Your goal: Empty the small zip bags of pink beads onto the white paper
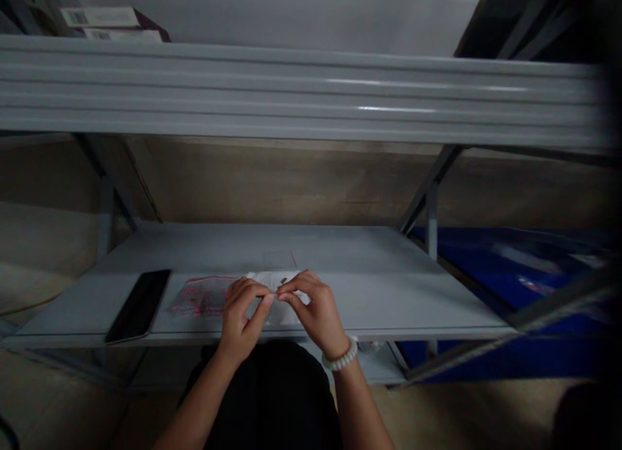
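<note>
Where the left hand and right hand meet, fingertips pinch nearly closed.
Both grip a tiny piece, too small to identify, above a white sheet.

The shelf looks smooth metal, the bag clear plastic.

From here I count two hands, the left hand and the right hand; one tiny item at their fingertips; one bracelet; one dark tablet; one small brown piece; two boxes; three shelves; red-edged clear bags, too jumbled for me to number.
</note>
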`<state>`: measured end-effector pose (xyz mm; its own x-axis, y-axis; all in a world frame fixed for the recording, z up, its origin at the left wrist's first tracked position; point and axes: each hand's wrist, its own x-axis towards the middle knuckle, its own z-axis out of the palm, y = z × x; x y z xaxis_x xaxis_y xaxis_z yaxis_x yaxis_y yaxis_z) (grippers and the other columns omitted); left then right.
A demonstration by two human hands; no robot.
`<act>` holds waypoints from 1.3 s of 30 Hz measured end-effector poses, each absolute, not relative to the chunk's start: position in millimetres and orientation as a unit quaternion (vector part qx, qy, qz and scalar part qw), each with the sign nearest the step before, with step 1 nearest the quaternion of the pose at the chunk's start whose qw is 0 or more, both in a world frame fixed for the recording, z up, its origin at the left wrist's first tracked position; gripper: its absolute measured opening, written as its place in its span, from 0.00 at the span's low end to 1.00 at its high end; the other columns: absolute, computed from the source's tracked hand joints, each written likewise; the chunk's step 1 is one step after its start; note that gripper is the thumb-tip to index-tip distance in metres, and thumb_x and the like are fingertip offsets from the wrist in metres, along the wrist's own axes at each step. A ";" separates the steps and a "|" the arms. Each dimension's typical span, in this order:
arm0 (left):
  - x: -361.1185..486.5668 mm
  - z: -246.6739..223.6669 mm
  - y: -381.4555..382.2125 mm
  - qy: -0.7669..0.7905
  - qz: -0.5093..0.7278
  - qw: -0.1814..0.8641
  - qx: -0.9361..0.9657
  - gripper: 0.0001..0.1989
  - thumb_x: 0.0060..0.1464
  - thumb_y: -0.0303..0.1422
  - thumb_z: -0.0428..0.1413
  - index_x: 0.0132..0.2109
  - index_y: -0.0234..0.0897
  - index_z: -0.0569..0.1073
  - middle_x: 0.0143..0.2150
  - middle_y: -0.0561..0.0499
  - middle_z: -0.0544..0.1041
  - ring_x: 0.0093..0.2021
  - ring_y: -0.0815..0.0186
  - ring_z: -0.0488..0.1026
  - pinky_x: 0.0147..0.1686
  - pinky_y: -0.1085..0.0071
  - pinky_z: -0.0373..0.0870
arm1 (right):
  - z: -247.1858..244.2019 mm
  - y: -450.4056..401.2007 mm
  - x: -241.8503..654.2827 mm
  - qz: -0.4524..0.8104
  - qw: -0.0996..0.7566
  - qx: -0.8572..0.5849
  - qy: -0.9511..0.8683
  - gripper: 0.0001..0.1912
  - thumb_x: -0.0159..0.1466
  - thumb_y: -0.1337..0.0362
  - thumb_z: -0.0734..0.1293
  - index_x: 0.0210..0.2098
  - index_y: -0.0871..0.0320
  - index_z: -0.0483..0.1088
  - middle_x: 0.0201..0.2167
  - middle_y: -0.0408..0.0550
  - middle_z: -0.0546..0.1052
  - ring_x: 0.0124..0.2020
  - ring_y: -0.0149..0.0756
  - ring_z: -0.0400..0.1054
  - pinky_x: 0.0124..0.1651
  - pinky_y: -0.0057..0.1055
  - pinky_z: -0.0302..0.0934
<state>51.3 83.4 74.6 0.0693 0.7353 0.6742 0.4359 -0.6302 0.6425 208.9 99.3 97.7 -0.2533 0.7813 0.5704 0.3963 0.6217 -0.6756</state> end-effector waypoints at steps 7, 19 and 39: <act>48.8 71.7 84.0 0.425 0.562 0.153 0.693 0.08 0.59 0.33 0.50 0.32 0.38 0.69 0.30 0.52 0.70 0.34 0.64 0.67 0.39 0.68 0.61 | 92.6 101.5 205.0 0.198 0.469 -0.403 -0.760 0.03 0.61 0.66 0.66 0.30 0.57 0.71 0.29 0.46 0.73 0.34 0.36 0.66 0.40 0.31 0.57; 44.0 65.9 86.3 0.467 0.587 0.174 0.638 0.09 0.58 0.36 0.51 0.32 0.37 0.69 0.29 0.52 0.70 0.33 0.65 0.67 0.37 0.71 0.61 | 92.3 102.7 214.1 0.245 0.472 -0.389 -0.752 0.08 0.62 0.62 0.65 0.32 0.56 0.75 0.29 0.48 0.74 0.34 0.36 0.68 0.39 0.32 0.61; 10.8 37.7 78.2 0.516 0.712 0.159 0.449 0.09 0.53 0.34 0.55 0.41 0.37 0.68 0.38 0.51 0.71 0.39 0.67 0.69 0.43 0.72 0.66 | 23.9 251.3 219.3 0.193 0.455 -0.697 -0.520 0.01 0.48 0.70 0.66 0.22 0.60 0.69 0.22 0.51 0.75 0.25 0.35 0.69 0.28 0.26 0.57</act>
<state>10.8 78.2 37.7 -0.5466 0.6902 0.4742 0.2365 -0.4160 0.8781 219.3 251.3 23.9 0.3857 0.8998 0.2041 0.5492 -0.0462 -0.8344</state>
